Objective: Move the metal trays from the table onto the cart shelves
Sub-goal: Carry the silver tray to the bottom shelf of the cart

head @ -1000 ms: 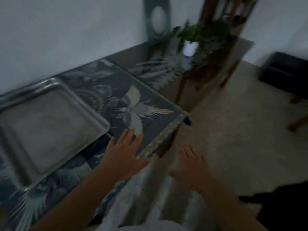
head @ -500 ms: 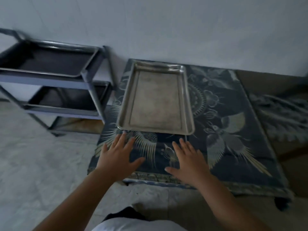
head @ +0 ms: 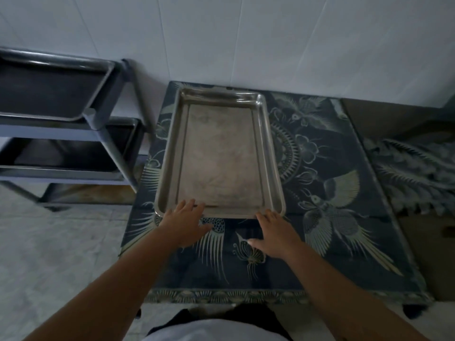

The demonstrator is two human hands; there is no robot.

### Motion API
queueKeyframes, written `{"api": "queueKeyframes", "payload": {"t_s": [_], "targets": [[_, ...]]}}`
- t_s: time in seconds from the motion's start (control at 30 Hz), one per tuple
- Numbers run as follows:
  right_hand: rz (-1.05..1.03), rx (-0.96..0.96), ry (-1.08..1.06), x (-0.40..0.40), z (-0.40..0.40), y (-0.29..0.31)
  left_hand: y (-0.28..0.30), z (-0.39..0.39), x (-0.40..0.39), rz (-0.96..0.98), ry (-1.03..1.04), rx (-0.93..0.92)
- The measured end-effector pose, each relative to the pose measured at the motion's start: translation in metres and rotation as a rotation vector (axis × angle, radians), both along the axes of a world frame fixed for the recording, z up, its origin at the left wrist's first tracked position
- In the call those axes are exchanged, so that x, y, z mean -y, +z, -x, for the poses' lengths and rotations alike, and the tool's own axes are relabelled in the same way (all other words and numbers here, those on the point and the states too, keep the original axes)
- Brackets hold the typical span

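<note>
Left hand (head: 186, 223) fingers straight, tips on metal tray (head: 221, 153) near rim – right hand (head: 275, 232) flat, fingertips at rim, gripping nothing; cart (head: 108, 134) beside table (head: 332, 242).

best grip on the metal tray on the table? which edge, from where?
Take the metal tray by its near short rim, probably from the person's side, one hand toward each near corner. It lies flat with a raised, rolled lip, and the left hand and right hand already reach that edge with straight fingers.
</note>
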State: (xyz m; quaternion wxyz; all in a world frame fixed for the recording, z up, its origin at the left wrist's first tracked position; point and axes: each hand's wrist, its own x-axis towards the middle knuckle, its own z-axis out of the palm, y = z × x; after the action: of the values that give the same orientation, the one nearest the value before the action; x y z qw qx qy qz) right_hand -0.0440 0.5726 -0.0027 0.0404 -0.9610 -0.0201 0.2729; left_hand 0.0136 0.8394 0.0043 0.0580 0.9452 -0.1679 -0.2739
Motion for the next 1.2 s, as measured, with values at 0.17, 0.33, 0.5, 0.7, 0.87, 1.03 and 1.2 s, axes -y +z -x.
{"api": "queueKeyframes", "payload": {"t_s": [0.17, 0.33, 0.5, 0.7, 0.87, 1.03, 1.2], "targets": [[-0.097, 0.054, 0.079, 0.006, -0.032, -0.024, -0.032, -0.015, 0.013, -0.024, 0.070, -0.033], [-0.278, 0.110, -0.096, 0.017, -0.049, -0.031, -0.045, -0.021, 0.009, 0.036, 0.220, 0.041], [-0.364, -0.006, -0.133, 0.024, -0.046, -0.033, -0.047, -0.010, -0.002, 0.111, 0.237, -0.039], [-0.257, -0.268, 0.055, 0.020, -0.007, -0.033, -0.047, 0.039, -0.015, 0.098, 0.083, -0.238], [-0.279, -0.336, 0.091, 0.013, 0.014, -0.025, -0.043, 0.055, -0.024, 0.035, 0.023, -0.204], [-0.395, 0.599, -0.273, 0.034, -0.015, -0.023, -0.038, 0.012, -0.061, 0.249, 0.515, 0.266], [-0.438, 0.348, -0.907, 0.052, -0.040, -0.044, -0.050, -0.013, -0.074, 0.471, 1.068, -0.151]]}}
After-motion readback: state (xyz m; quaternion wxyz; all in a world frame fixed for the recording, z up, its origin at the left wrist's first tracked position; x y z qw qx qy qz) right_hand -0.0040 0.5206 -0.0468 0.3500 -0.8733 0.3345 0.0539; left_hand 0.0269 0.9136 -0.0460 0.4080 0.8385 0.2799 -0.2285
